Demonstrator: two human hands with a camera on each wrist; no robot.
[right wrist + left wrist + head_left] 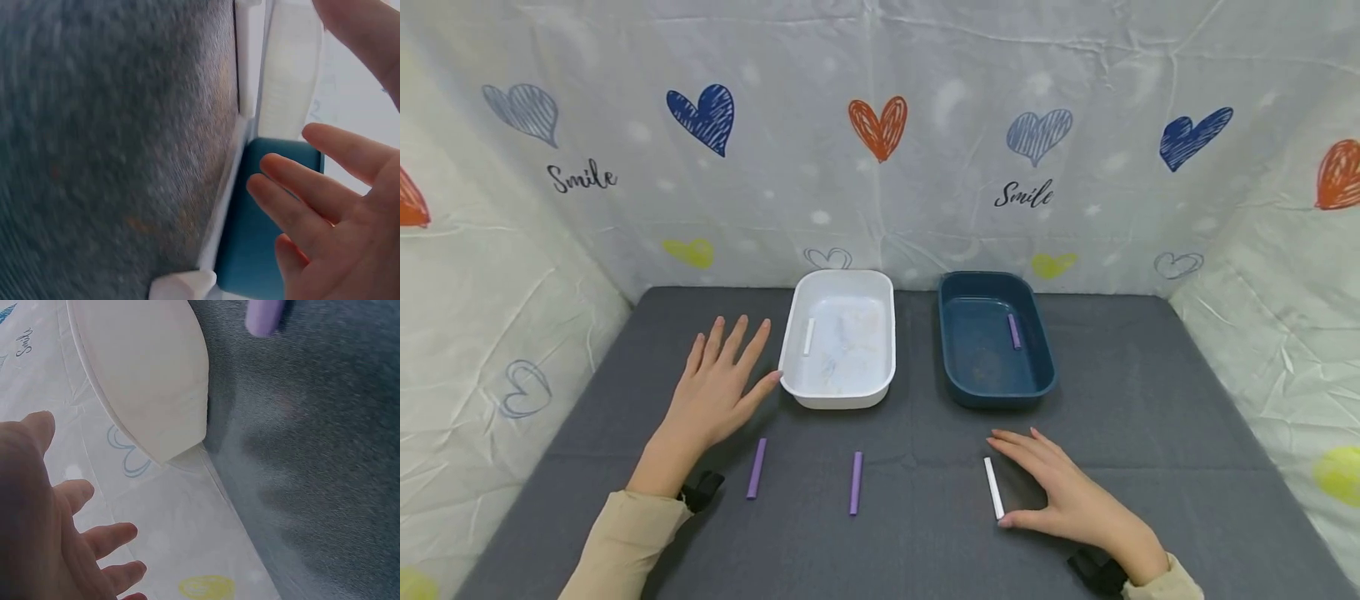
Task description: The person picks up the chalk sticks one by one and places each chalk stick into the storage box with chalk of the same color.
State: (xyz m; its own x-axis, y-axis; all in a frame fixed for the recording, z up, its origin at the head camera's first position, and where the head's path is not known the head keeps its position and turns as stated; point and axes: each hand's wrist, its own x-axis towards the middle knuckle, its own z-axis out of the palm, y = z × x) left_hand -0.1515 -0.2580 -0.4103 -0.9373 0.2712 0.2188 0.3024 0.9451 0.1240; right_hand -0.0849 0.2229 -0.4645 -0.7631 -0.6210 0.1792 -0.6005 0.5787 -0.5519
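A white chalk stick (993, 488) lies on the grey cloth in front of the blue basin. My right hand (1067, 492) is just to its right, thumb by the near end and fingers spread past the far end; the right wrist view shows the fingers (300, 194) apart from the chalk (250, 62). Spread wide, my left hand (718, 392) hovers left of the white basin (837, 400), its thumb tip by the rim; contact cannot be told. Two purple chalk sticks, one on the left (757, 468) and another (856, 483) nearer the middle, lie on the cloth.
Inside the white basin is a white chalk piece (808, 337). The dark blue basin (1000, 398) stands to its right with a purple chalk piece (1014, 331) inside. A patterned curtain (955, 225) closes off the table's back and sides.
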